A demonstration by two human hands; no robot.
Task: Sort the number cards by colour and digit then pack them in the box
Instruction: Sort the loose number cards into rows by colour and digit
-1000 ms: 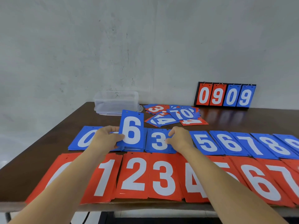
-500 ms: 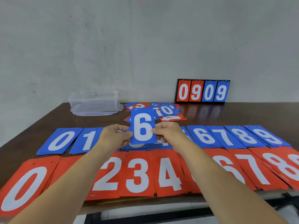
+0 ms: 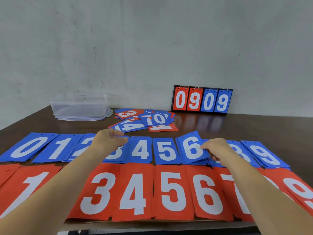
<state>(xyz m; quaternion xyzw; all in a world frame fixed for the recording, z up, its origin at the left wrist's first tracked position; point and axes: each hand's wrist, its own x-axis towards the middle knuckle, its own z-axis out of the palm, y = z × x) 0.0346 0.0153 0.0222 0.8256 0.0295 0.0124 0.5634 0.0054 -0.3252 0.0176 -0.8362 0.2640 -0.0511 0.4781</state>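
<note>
Blue plastic number card marked 6 [image 3: 192, 147] has been carried toward 3 o'clock and is laid tilted on the blue 6 pile [image 3: 202, 162], pinched by the right hand [image 3: 218, 150]. It was released by the left hand [image 3: 106, 141], now loosely curled and empty. The heap of unsorted red and blue cards [image 3: 145, 120] is left at 12 o'clock.

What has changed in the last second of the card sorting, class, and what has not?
The blue 6 card moved right and down to its place beside the blue 5 pile, pinched by the right hand alone. The left hand let go and hovers over the blue 3 pile. The unsorted heap, clear box and scoreboard stayed put.
</note>
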